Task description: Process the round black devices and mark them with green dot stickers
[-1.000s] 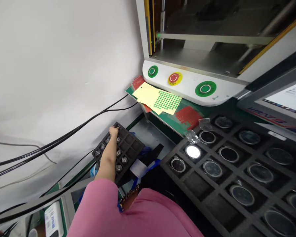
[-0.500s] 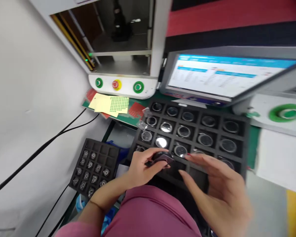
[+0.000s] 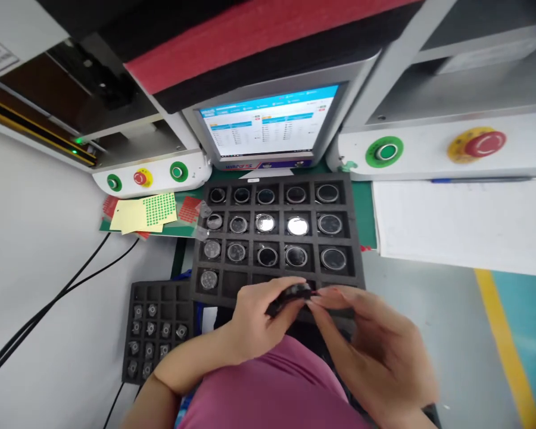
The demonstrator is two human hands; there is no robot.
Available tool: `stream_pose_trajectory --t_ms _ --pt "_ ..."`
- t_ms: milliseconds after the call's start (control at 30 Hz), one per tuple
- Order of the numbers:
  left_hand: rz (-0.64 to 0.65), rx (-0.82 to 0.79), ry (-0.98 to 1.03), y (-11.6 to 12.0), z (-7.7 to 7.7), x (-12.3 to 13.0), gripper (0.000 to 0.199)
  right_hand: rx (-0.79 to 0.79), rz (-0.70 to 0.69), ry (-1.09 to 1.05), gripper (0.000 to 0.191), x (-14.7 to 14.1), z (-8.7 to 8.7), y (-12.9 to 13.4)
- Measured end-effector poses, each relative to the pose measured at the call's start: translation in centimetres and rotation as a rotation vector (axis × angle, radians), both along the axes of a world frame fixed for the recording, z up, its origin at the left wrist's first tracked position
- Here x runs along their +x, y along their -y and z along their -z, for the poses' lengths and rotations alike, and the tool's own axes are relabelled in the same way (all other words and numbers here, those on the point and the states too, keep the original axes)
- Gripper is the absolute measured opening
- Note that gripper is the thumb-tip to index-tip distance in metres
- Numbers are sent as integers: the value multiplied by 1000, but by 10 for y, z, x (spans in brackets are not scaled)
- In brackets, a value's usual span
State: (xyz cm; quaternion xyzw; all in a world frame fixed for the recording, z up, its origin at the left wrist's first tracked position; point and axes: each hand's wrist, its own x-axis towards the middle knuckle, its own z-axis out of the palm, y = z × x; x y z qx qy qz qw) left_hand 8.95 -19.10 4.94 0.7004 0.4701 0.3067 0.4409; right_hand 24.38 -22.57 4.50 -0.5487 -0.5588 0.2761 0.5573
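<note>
While the left hand [image 3: 254, 319] pinches a dark part [image 3: 292, 293], the right hand [image 3: 375, 351] (fingers loosely curled) touches it.

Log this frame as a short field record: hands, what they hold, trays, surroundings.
left hand: left hand grips a small dark round part from its left side
right hand: right hand, fingers touching the same part
large tray: black foam tray of round lens-like discs, near row mostly bare
small tray: small black tray with small parts, lower left
behind: monitor, lit
machine panel: green button, red stop button
</note>
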Motion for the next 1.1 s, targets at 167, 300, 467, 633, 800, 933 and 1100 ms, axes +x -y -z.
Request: stream_pose_trajectory --t_ms 167,300,467,633,800,933,1100 --pt "-214 -324 118 -5 17 18 19 126 -129 59 52 15 -1 0" --pt "-172 -463 234 -7 20 28 16 72 37 93 54 22 12 -1" --pt "-4 -372 104 -5 15 30 22 56 25 154 42 23 20 -10" --pt "35 -765 485 -7 16 32 49 100 19 193 37 26 16 -12" --pt "-48 -1151 795 -14 18 37 41 144 -127 112 48 31 -1 2" --pt "-150 -1117 766 -18 21 34 40 -22 11 -69 36 48 11 -3" --pt "-251 -1021 757 -20 23 27 43 -271 294 -296 38 84 75 -49"
